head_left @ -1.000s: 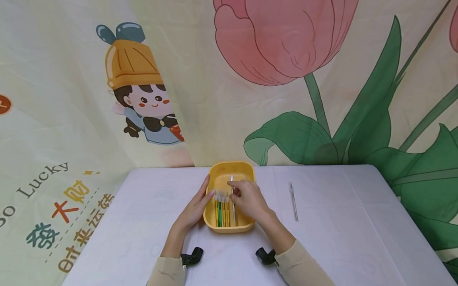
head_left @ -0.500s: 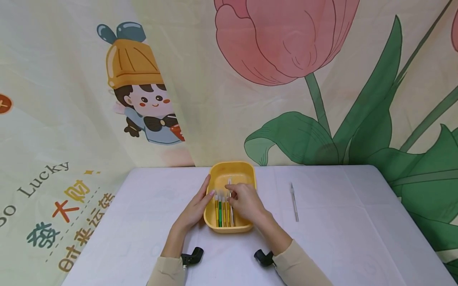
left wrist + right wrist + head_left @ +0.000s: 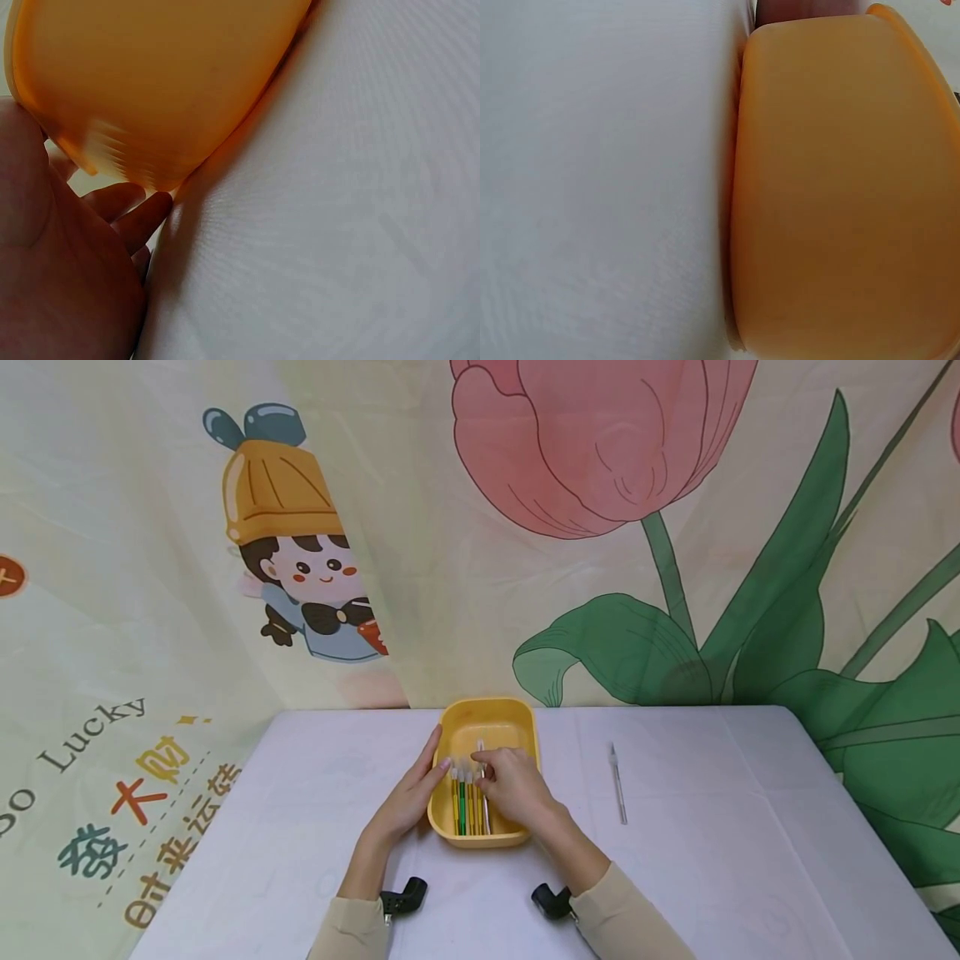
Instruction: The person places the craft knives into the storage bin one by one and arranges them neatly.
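In the head view a yellow plastic tray (image 3: 491,714) stands near the table's far edge. My left hand (image 3: 407,795) grips its left side, thumb over the rim and fingers along the outer wall; in the left wrist view those fingers (image 3: 142,221) show low against the tray wall. Inside, several slim craft knives (image 3: 462,810) with yellow and green handles lie side by side. My right hand (image 3: 519,787) reaches over the right rim and pinches a silver craft knife (image 3: 486,820) at the right end of that row. Its fingertips partly cover the knife.
Another silver craft knife (image 3: 618,785) lies on the white tablecloth (image 3: 712,843) to the right of the tray. A printed cloth backdrop (image 3: 435,568) hangs behind the table. Black wrist cameras (image 3: 405,896) sit at both sleeves.
My right hand has shifted left and slightly nearer, bringing the silver craft knife against the row of coloured ones. The left hand and the tray have stayed in place.
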`<state>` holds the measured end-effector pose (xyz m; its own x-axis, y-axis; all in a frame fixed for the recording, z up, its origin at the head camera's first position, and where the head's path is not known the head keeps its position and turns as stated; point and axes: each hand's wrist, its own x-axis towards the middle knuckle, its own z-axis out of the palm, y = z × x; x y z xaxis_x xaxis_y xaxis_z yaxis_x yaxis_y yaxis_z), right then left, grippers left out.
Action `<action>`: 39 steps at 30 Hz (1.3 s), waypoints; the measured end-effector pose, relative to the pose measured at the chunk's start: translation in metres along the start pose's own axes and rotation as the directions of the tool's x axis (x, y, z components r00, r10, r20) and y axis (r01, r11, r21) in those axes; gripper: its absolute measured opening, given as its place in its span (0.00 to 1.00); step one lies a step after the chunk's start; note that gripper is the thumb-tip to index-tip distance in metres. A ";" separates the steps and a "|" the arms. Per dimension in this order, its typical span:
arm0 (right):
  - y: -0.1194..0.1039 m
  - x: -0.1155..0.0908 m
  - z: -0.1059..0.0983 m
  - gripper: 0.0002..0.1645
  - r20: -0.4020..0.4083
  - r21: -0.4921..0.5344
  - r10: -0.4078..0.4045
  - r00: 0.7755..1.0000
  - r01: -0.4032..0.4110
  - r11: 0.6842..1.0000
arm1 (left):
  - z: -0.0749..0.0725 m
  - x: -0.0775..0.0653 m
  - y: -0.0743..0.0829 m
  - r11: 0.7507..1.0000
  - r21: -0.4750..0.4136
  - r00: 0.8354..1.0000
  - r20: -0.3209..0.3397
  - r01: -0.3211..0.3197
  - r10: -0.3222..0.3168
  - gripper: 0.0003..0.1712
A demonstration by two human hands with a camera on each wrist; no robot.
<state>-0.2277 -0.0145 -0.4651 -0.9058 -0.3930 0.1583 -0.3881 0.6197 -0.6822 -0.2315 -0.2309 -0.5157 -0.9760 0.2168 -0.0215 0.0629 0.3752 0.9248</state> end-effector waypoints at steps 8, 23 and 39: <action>0.003 0.001 0.002 0.21 0.019 -0.036 0.018 1.000 -0.017 0.999 | 0.000 -0.001 0.003 1.000 0.002 1.000 -0.002 0.011 -0.011 0.36; 0.004 0.001 0.003 0.21 0.089 -0.049 0.048 0.995 -0.044 0.998 | -0.001 0.000 0.003 1.000 -0.001 1.000 -0.003 0.010 -0.010 0.36; 0.002 -0.001 0.006 0.21 0.134 -0.082 0.080 0.988 -0.069 0.994 | 0.000 -0.002 0.002 1.000 -0.013 1.000 -0.002 0.015 -0.015 0.37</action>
<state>-0.2268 -0.0172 -0.4710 -0.9030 -0.4295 0.0063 -0.3369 0.6991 -0.6307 -0.2297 -0.2307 -0.5141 -0.9772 0.2094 -0.0350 0.0454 0.3671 0.9291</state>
